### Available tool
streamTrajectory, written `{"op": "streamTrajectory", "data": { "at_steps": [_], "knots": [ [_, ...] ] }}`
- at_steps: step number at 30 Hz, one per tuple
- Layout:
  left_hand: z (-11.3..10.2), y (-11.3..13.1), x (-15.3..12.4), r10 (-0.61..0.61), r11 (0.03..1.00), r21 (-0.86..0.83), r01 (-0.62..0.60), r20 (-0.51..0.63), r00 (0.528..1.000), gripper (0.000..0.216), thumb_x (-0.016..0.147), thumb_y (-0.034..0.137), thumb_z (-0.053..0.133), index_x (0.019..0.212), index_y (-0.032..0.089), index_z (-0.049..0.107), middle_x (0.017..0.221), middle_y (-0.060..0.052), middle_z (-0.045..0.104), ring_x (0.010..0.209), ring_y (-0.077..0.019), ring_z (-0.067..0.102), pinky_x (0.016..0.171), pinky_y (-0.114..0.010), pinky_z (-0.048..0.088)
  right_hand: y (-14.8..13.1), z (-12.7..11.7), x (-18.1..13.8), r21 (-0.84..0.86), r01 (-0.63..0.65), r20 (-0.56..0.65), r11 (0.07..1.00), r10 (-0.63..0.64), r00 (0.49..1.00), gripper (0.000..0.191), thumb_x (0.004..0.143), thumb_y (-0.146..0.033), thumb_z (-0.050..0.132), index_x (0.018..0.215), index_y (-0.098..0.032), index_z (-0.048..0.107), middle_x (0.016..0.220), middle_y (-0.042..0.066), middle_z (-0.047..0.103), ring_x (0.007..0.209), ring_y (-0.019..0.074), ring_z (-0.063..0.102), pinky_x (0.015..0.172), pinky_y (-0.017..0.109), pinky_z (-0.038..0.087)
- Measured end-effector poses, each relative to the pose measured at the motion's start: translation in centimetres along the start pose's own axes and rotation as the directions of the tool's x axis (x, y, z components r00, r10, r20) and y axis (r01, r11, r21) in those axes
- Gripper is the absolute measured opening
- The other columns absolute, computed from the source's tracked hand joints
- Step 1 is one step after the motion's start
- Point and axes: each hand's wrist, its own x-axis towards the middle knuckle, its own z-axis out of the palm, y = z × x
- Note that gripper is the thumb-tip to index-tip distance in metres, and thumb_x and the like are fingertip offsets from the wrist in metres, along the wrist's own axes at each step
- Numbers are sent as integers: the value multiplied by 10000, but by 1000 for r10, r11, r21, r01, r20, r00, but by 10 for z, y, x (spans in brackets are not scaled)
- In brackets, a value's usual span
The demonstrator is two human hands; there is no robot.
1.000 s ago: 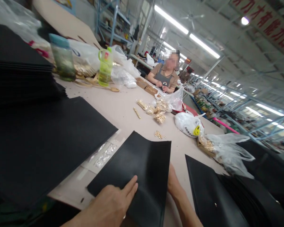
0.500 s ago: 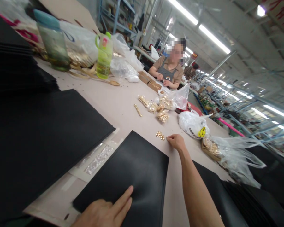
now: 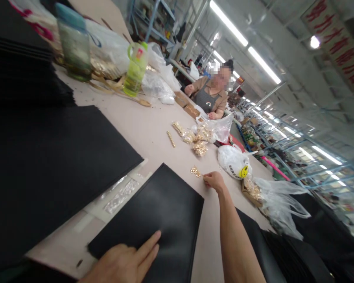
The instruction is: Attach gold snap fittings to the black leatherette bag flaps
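A black leather panel (image 3: 162,212) lies flat on the table in front of me. My left hand (image 3: 126,261) rests on its near edge with the fingers stretched out flat. My right hand (image 3: 212,181) reaches past the panel's far right corner, fingers pinched together on the tabletop beside a small cluster of gold metal pieces (image 3: 195,171). What the pinch holds is too small to see.
A large black sheet (image 3: 47,165) and a black stack (image 3: 14,59) fill the left. More gold hardware (image 3: 194,137), plastic bags (image 3: 233,159), two bottles (image 3: 135,70) and black panels (image 3: 283,251) at right. A seated person (image 3: 209,100) works at the far end.
My right hand came out from beside the panel and reached forward to the gold pieces, then drew slightly left. The left hand stayed flat on the panel.
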Motion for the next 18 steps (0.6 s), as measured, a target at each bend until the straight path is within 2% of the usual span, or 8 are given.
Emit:
{"op": "streamTrajectory", "data": {
  "at_steps": [2, 4, 7, 11, 14, 18],
  "knots": [
    [-17, 3, 4, 16, 999, -39, -11, 127, 992, 662, 708, 328, 790, 1314, 151, 592, 1452, -142, 505, 652, -190, 658, 553, -332, 485, 7, 3, -22, 45, 52, -13, 998, -52, 999, 174, 885, -271, 661, 950, -109, 651, 829, 26, 654, 686, 128, 614, 634, 264, 527],
    [-31, 3, 6, 27, 998, -64, -18, 142, 989, 635, 750, 360, 774, 1311, 129, 585, 1445, -144, 515, 718, -204, 675, 583, -344, 501, 13, 11, -52, 113, 117, 10, 987, -119, 993, 158, 837, -267, 675, 875, -115, 657, 688, -6, 621, 614, 114, 584, 618, 244, 508],
    [-39, 2, 5, 40, 996, -86, -33, 81, 996, 565, 809, 373, 737, 1290, 116, 590, 1411, -127, 560, 761, -202, 674, 596, -347, 496, 17, 33, -111, 227, 197, 131, 954, -230, 964, 225, 775, -357, 696, 847, -147, 666, 636, -22, 615, 599, 118, 582, 629, 253, 504],
    [-34, 2, 1, 59, 992, -109, -60, -8, 998, 497, 822, 345, 728, 1242, 110, 604, 1323, -101, 634, 759, -187, 661, 599, -345, 472, 17, 70, -183, 300, 283, 332, 911, -378, 864, 185, 811, -350, 653, 813, -166, 669, 648, -16, 614, 594, 120, 561, 588, 248, 458],
    [-31, 1, 0, 84, 991, -100, -87, -41, 996, 463, 844, 349, 707, 1229, 115, 601, 1286, -91, 649, 783, -184, 655, 603, -344, 451, 14, 89, -205, 192, 351, 342, 917, -398, 851, 135, 845, -284, 601, 818, -178, 681, 696, -8, 638, 636, 130, 568, 594, 244, 436],
    [-30, 0, 0, 86, 992, -86, -89, -45, 995, 510, 824, 435, 720, 1211, 123, 606, 1246, -87, 656, 753, -180, 638, 582, -348, 432, 7, 95, -204, 77, 401, 323, 913, -403, 857, 134, 849, -267, 584, 821, -191, 692, 682, -18, 637, 619, 131, 554, 572, 239, 401]
  ]
}}
